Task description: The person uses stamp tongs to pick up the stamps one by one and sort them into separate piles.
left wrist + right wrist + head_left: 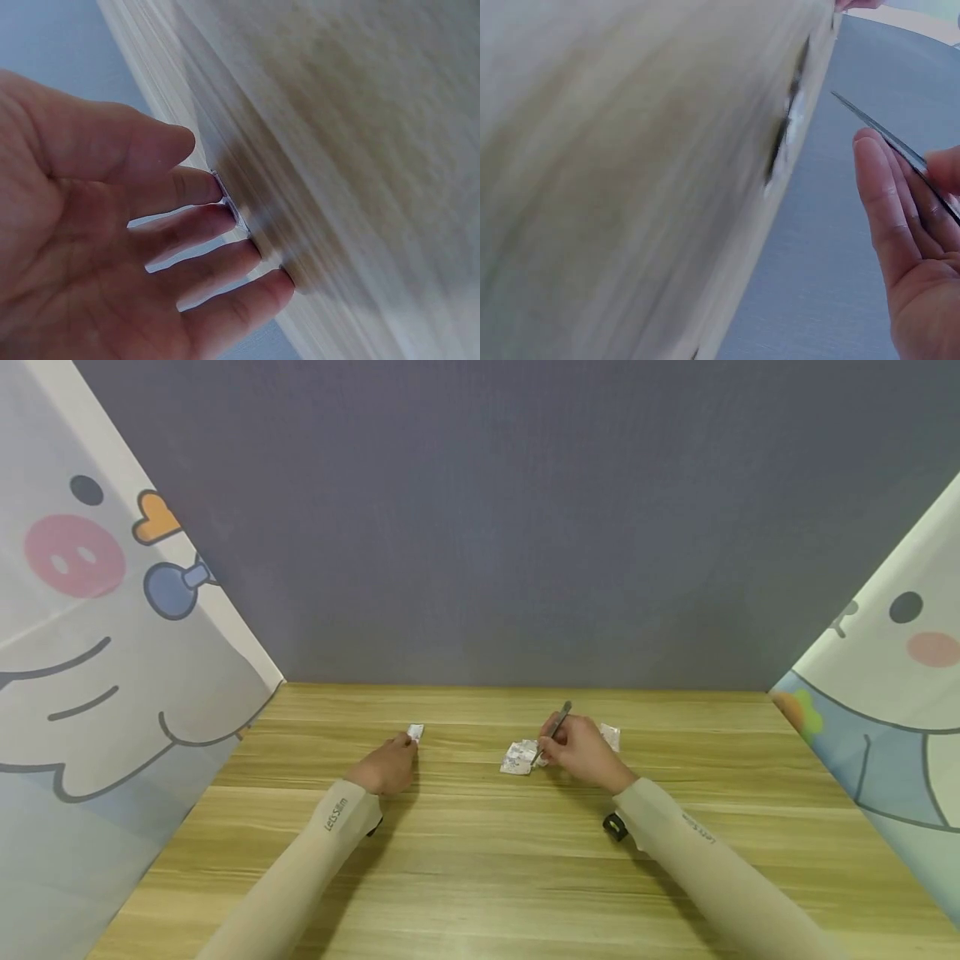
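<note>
Head view: the left hand (386, 766) reaches forward, its fingers extended and touching a small white scrap (416, 732) that lies at their tips; the left wrist view shows the thumb held apart from it. The right hand (581, 750) pinches tweezers (556, 725) between thumb and fingers, points downward. More white scraps (517, 758) lie in a cluster between the hands, just beside the right one, under the tweezers' tips, which the right wrist view shows raised off the table (465, 868). Another scrap (611, 737) lies just past the right hand's outer side. Beyond the table stands a grey wall (480, 527).
</note>
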The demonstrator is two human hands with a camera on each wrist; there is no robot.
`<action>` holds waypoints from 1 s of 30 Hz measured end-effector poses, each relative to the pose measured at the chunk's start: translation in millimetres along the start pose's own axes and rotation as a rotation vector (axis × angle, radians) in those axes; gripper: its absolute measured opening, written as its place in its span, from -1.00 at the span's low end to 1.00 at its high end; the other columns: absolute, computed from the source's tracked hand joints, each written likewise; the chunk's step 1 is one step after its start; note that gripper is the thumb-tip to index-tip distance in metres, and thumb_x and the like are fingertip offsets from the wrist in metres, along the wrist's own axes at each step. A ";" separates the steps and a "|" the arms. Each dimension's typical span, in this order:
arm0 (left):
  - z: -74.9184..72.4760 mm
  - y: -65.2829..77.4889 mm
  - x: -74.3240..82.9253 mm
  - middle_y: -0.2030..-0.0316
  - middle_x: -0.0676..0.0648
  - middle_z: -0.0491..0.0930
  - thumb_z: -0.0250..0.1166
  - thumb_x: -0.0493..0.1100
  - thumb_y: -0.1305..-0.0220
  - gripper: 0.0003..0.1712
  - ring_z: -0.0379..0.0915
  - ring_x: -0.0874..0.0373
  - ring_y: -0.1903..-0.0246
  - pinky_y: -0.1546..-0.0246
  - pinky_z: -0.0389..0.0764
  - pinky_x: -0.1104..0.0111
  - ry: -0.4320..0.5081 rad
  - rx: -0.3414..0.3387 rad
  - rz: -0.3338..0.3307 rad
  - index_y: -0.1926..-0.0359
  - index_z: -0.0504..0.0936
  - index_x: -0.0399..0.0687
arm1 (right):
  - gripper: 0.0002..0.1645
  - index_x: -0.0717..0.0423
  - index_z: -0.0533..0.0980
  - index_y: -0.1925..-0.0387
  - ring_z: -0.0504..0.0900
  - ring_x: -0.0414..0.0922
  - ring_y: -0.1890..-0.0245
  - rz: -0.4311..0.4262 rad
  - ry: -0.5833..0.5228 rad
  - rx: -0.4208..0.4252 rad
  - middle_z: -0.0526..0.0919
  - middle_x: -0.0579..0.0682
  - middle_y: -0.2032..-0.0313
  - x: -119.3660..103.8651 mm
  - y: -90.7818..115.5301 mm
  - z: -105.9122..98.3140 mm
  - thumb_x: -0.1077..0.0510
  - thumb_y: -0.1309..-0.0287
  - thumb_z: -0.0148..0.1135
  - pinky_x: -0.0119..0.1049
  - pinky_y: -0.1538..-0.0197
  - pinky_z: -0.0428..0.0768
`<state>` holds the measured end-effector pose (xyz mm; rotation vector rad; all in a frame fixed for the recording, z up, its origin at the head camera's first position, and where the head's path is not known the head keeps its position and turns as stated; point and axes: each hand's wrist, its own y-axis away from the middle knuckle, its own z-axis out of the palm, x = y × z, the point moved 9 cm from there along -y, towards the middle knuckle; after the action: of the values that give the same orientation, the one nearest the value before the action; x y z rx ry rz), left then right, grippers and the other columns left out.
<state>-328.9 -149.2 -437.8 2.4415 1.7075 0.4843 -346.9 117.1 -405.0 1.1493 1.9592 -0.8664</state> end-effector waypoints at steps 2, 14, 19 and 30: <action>-0.2 0.0 -0.7 -0.31 -0.37 0.09 -0.04 -0.32 -0.36 -0.43 0.13 -0.30 -0.24 -0.15 0.37 0.03 0.007 0.003 -0.002 -0.32 0.15 -0.53 | -0.91 0.23 0.52 0.34 0.67 0.04 0.47 0.021 -0.005 0.018 0.64 0.07 0.47 -1.1 0.1 -2.2 0.25 -0.20 0.23 -0.18 0.44 0.67; -1.4 2.5 -1.2 -0.30 -0.37 0.10 -0.03 -0.34 -0.33 -0.42 0.12 -0.32 -0.23 -0.13 0.39 0.03 0.037 0.012 0.002 -0.32 0.14 -0.54 | -0.88 0.27 0.55 0.36 0.64 -0.02 0.55 0.145 0.113 0.025 0.63 0.10 0.53 -4.2 2.0 9.7 0.25 -0.23 0.19 -0.31 0.54 0.61; -1.3 3.3 -0.6 -0.31 -0.36 0.08 -0.02 -0.33 -0.34 -0.42 0.09 -0.32 -0.25 -0.14 0.37 0.01 0.060 0.012 -0.006 -0.33 0.14 -0.52 | -0.93 0.27 0.52 0.32 0.64 -0.06 0.57 0.131 0.160 0.022 0.63 0.07 0.54 -9.5 1.9 15.3 0.30 -0.23 0.16 -0.37 0.57 0.58; 0.3 2.0 -1.0 -0.33 -0.36 0.06 -0.02 -0.33 -0.33 -0.40 0.03 -0.35 -0.27 -0.19 0.30 -0.02 0.057 0.006 -0.004 -0.33 0.12 -0.52 | -0.92 0.25 0.45 0.22 0.67 0.01 0.42 -0.037 0.120 0.044 0.64 0.05 0.42 -34.0 6.8 -11.5 0.29 -0.28 0.13 -0.32 0.40 0.65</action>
<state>-327.3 -150.9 -437.7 2.4509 1.7375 0.5546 -331.0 114.2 -372.3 1.2189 2.0738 -0.8825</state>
